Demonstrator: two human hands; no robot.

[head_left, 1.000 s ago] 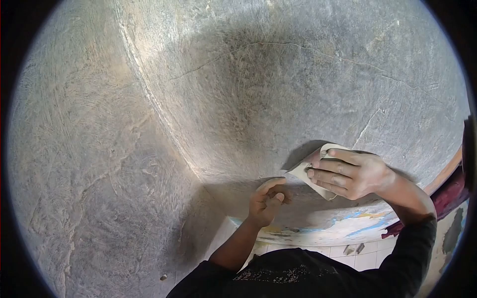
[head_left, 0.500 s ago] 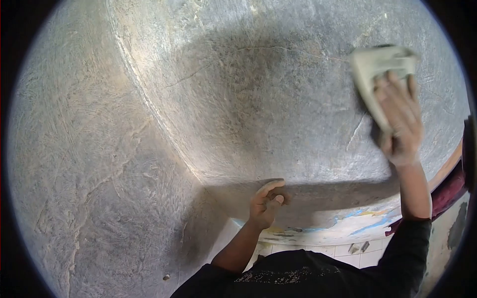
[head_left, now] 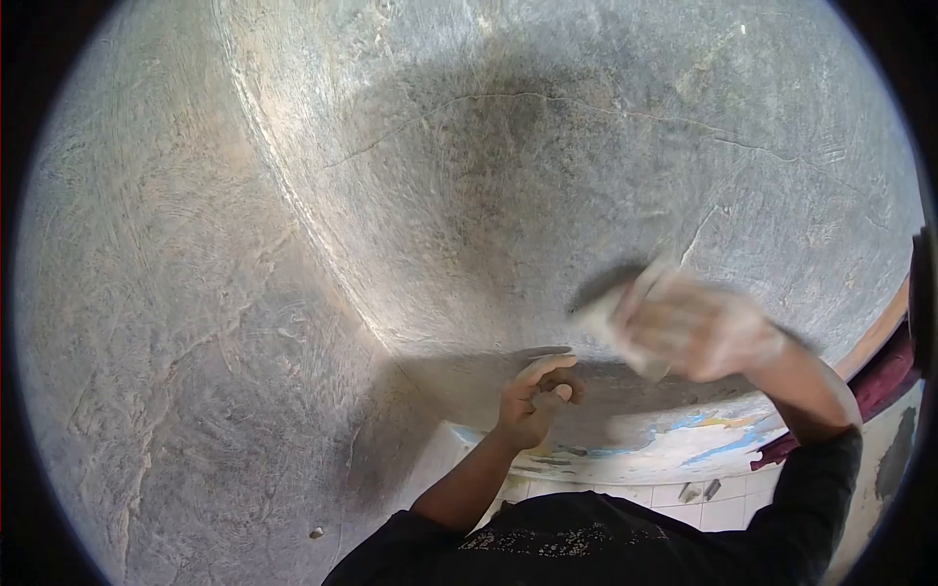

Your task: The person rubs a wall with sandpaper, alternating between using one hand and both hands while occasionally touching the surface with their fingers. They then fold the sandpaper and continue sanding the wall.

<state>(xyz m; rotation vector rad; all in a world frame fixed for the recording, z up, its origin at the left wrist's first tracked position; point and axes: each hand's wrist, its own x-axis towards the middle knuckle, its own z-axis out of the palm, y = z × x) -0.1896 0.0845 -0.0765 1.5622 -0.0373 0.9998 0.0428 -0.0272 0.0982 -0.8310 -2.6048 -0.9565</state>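
Note:
A pale, flat sheet or pad, blurred by motion, lies under the fingers of my right hand against the grey plastered wall. The sheet's left corner sticks out past the fingertips, and a dark shadow falls beside it. My left hand is raised near the lower part of the wall, to the left of the right hand. Its fingers are curled apart from the thumb, and nothing shows between them.
A ridged corner line separates the left wall from the facing one. Low down are blue and yellow paint patches and white floor tiles with small pieces on them. Dark red cloth hangs at the right.
From low on the wall, my right hand went up and right with the sheet, then came back down and left. My left hand has shifted slightly to the right.

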